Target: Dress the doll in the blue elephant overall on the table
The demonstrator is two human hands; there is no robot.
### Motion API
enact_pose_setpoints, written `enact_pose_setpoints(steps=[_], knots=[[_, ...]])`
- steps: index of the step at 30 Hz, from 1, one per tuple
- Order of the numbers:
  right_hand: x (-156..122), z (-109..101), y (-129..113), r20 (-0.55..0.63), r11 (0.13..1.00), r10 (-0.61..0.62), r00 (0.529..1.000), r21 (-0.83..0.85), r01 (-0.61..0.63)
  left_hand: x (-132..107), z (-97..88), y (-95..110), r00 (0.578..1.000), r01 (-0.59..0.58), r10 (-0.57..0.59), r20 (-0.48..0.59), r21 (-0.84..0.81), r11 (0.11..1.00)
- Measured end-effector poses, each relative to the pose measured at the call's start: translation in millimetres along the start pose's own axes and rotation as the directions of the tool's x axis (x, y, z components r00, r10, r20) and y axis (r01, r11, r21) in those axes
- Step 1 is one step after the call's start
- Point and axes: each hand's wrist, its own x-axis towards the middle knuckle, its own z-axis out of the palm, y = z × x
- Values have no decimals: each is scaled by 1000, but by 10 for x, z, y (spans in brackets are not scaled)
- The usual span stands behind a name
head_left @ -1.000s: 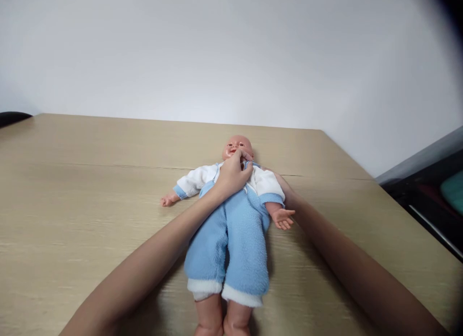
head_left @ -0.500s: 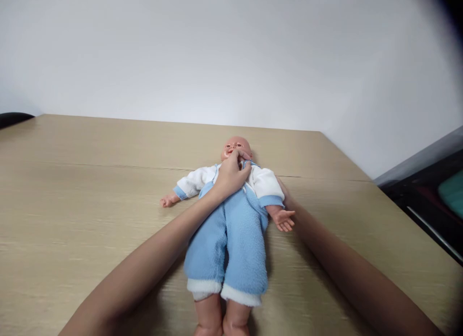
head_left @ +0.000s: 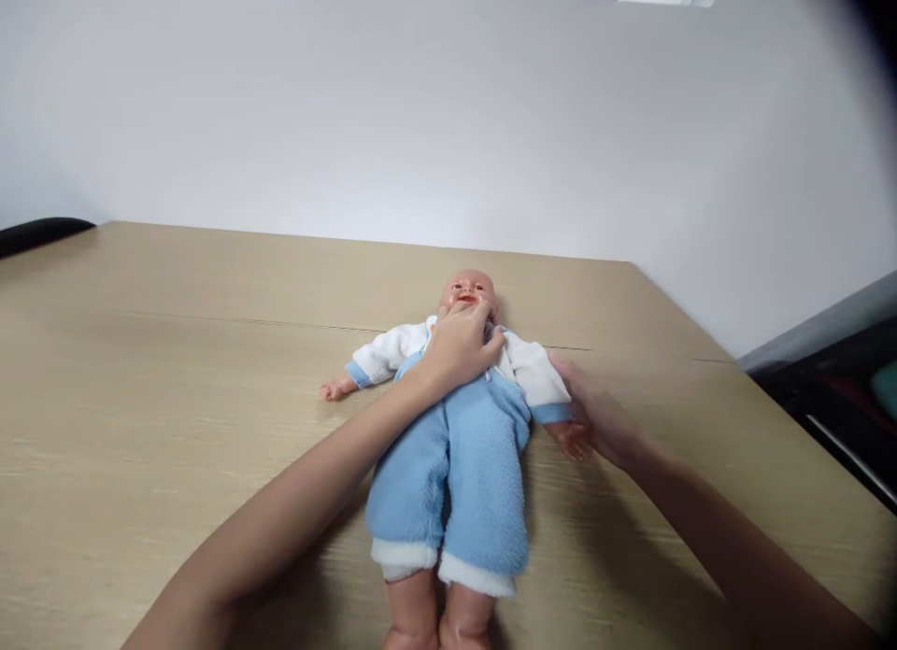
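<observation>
A baby doll (head_left: 483, 463) in a pale blue fleece outfit with white sleeves lies on its back, head away from me. My left hand (head_left: 464, 344) rests on its upper chest, fingers curled at the collar just under the chin. The doll's neck and collar are partly hidden by that hand. Beside the doll's sleeve on the right is my right hand (head_left: 595, 407), fingers stretched out along the outer side of the sleeve. It seems to touch the doll's arm there, though the fingertips are partly hidden.
The doll lies on a light wooden table (head_left: 175, 370) with a seam across it. A pale wall (head_left: 420, 118) rises behind the far edge. A black curved chair back (head_left: 46, 232) shows at the left, and dark furniture (head_left: 833, 398) stands to the right.
My right hand has come out from behind the doll's sleeve, outward to the right. The doll's hand on that side has turned and dropped slightly. My left hand stays at the collar.
</observation>
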Motion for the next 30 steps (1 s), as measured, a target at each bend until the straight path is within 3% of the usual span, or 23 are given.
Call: enact_pose_setpoints(steps=[2, 4, 8, 14, 23, 26, 28, 30], knots=[[-136, -131, 24, 38, 989, 150, 988, -18, -149, -2, -27, 6, 1000, -4, 4, 26, 19, 1000], [-188, -283, 53, 43, 979, 186, 982, -90, -181, -3, -45, 6, 999, -5, 4, 40, 25, 1000], [-99, -621, 129, 0, 958, 80, 997, -275, -76, -5, -46, -8, 999, 17, -18, 37, 30, 999], [71, -979, 309, -131, 948, -15, 991, -318, -28, -13, -29, -23, 1000, 12, -13, 23, 35, 999], [44, -914, 455, -146, 891, -140, 979, -450, 60, -18, -10, -64, 1000, -23, 24, -12, 67, 998], [33, -914, 469, -84, 895, -150, 985, -436, 99, -23, -11, -65, 1000, -23, 24, -14, 60, 998], [10, -901, 448, -59, 828, -260, 964, -528, 191, -23, -14, -62, 999, -29, 31, -16, 67, 997], [-41, -848, 393, -43, 641, -486, 873, -696, 324, -19, -15, -61, 999, -39, 40, -18, 83, 996]])
